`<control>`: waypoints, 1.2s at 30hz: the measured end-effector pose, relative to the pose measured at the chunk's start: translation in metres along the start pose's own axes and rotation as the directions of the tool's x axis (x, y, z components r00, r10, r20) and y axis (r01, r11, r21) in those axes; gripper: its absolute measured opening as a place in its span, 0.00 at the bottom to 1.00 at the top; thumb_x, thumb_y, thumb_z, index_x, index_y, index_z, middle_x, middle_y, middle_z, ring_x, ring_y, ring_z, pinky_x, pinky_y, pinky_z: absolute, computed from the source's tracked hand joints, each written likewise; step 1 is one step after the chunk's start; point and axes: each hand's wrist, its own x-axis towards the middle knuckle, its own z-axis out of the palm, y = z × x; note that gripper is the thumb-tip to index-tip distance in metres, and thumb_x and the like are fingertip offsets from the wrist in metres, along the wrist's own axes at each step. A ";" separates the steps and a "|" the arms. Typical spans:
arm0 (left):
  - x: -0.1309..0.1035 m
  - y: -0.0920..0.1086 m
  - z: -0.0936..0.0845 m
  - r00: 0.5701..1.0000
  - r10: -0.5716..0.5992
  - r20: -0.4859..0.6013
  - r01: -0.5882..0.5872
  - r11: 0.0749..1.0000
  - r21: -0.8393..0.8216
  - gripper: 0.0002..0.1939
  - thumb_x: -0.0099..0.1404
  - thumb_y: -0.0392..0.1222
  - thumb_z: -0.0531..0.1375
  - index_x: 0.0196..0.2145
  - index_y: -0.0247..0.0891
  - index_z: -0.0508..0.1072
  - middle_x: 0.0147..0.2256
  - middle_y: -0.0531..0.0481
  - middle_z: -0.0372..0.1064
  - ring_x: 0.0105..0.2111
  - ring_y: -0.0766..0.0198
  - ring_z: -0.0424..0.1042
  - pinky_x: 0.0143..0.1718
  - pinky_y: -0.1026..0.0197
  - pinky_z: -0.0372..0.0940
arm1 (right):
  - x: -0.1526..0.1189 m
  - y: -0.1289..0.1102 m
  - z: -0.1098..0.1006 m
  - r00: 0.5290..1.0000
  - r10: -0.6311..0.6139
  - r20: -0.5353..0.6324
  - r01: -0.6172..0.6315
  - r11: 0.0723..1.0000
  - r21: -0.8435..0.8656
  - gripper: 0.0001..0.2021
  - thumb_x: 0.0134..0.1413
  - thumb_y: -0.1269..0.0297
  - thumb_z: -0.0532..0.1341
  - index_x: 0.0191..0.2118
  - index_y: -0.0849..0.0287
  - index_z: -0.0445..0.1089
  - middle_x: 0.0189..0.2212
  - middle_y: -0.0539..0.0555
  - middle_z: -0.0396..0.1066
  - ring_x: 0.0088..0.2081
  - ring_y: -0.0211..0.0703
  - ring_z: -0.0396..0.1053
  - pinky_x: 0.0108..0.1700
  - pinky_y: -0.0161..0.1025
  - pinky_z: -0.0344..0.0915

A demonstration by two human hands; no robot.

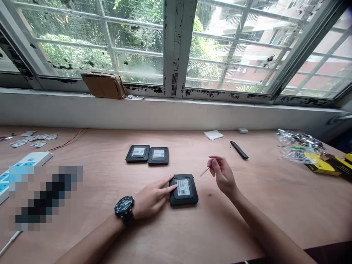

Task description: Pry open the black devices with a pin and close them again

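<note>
A square black drive case (pixel 193 201) with a white printed label lies flat on the table in front of me. My left hand (pixel 154 196), with a black watch on the wrist, holds it at its left side; one finger presses on the label and another lies along the upper left edge. To the right of the case, my right hand (pixel 222 174) is raised and pinches a thin pale stick-like tool (pixel 204 172), its tip pointing down and left, apart from the case. Two similar labelled black cases, a left one (pixel 138 153) and a right one (pixel 158 156), lie side by side farther back.
A black bar-shaped object (pixel 239 150) and white paper (pixel 213 135) lie back right. Plastic bags (pixel 299 145) and yellow-black boxes (pixel 323 165) crowd the right edge. A power strip (pixel 41 158) and small white pieces (pixel 38 144) are left. A cardboard box (pixel 103 85) stands on the sill.
</note>
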 end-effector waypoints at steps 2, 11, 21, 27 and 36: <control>0.002 0.004 -0.002 0.999 -0.020 0.028 0.023 0.996 -0.086 0.32 0.71 0.38 0.58 0.70 0.48 0.58 0.72 0.47 0.44 0.68 0.49 0.57 0.66 0.50 0.60 | -0.001 -0.007 0.016 1.000 -0.022 -0.004 0.023 0.996 0.086 0.11 0.73 0.54 0.52 0.51 0.52 0.65 0.31 0.50 0.66 0.26 0.39 0.62 0.26 0.36 0.60; 0.003 0.002 0.000 0.997 -0.068 0.025 0.072 0.980 -0.188 0.36 0.67 0.57 0.65 0.68 0.49 0.61 0.72 0.46 0.44 0.68 0.45 0.55 0.67 0.46 0.58 | -0.007 -0.003 0.036 0.966 -0.176 0.187 0.208 0.964 -0.164 0.10 0.73 0.60 0.52 0.53 0.51 0.67 0.31 0.49 0.68 0.32 0.41 0.68 0.35 0.39 0.65; 0.003 0.001 0.001 0.999 -0.046 0.007 0.047 0.986 -0.163 0.35 0.67 0.59 0.64 0.68 0.48 0.63 0.72 0.44 0.46 0.68 0.45 0.55 0.67 0.46 0.58 | -0.001 -0.017 0.038 0.961 -0.042 0.272 0.081 0.988 -0.134 0.21 0.68 0.55 0.59 0.63 0.49 0.67 0.41 0.54 0.67 0.33 0.41 0.67 0.33 0.39 0.67; 0.003 0.000 0.002 0.999 -0.034 -0.009 0.032 0.986 -0.165 0.35 0.66 0.58 0.66 0.67 0.48 0.64 0.70 0.44 0.50 0.67 0.45 0.57 0.66 0.47 0.59 | 0.001 -0.021 0.040 0.968 0.112 0.223 -0.158 0.968 0.197 0.12 0.66 0.53 0.61 0.48 0.53 0.68 0.40 0.53 0.72 0.27 0.36 0.62 0.28 0.37 0.63; 0.002 0.002 0.003 0.999 -0.012 -0.042 0.006 0.989 -0.148 0.34 0.67 0.59 0.65 0.67 0.48 0.64 0.70 0.44 0.50 0.67 0.45 0.59 0.65 0.45 0.60 | 0.001 -0.020 0.040 0.934 0.154 0.321 -0.242 0.936 0.256 0.21 0.69 0.50 0.56 0.61 0.53 0.65 0.36 0.52 0.69 0.24 0.35 0.55 0.30 0.38 0.63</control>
